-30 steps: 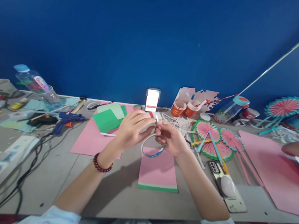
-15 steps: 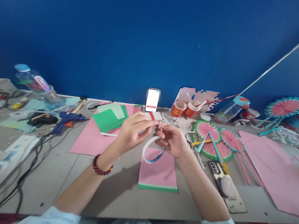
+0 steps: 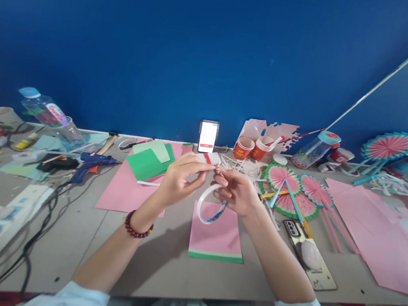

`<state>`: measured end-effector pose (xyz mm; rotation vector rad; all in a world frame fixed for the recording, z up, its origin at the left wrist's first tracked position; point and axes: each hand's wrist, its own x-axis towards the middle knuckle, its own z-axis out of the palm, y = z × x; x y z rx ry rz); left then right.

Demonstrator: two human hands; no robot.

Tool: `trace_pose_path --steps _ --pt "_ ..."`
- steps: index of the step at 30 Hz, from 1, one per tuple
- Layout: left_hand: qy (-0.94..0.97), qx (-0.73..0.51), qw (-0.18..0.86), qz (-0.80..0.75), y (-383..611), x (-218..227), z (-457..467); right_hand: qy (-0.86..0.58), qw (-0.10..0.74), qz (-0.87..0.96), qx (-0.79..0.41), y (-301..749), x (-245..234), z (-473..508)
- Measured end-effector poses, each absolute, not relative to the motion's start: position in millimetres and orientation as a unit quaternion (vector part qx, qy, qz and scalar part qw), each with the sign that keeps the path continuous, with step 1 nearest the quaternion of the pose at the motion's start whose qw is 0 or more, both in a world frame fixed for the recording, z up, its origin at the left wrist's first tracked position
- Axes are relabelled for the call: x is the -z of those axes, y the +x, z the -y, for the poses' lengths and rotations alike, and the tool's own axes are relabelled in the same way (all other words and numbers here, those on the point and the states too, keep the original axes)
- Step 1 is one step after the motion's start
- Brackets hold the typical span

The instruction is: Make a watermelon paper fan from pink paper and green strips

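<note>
A roll of white tape [image 3: 202, 207], its ring partly blue inside, hangs from my right hand [image 3: 239, 192], whose fingers are closed around its upper side. My left hand [image 3: 184, 179] is closed in a pinch close to the right fingertips; what lies between those fingertips is too small to make out. Below the roll, a pink sheet with a green lower border [image 3: 215, 235] lies on the table. Left of it, green paper pieces [image 3: 145, 165] rest on a larger pink sheet [image 3: 116, 196]. A lit phone [image 3: 207, 137] stands upright behind my hands.
Paper fans [image 3: 283, 182], a phone with a mouse on it [image 3: 311, 256] and pink sheets [image 3: 373, 242] lie to the right. Red paper cups [image 3: 244, 148] stand behind. Leftward are a blue glue gun [image 3: 92, 163], a bottle [image 3: 48, 112] and a power strip [image 3: 4, 226] with black cables.
The tape roll has shifted and turned slightly to the right. My hands stay almost in place. At the far right, another person's hand has moved and a pale sheet shows there.
</note>
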<state>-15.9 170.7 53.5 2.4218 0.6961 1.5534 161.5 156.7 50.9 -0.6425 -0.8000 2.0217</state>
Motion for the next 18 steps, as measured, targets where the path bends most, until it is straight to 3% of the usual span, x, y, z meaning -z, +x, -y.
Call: trace_pose_path --steps 18 --pt "0.778 -0.523 0.23 -0.261 -14.7 -54.0 -170.3 -0.273 0.461 0.269 -0.8 159.9 -59.3 -150.4"
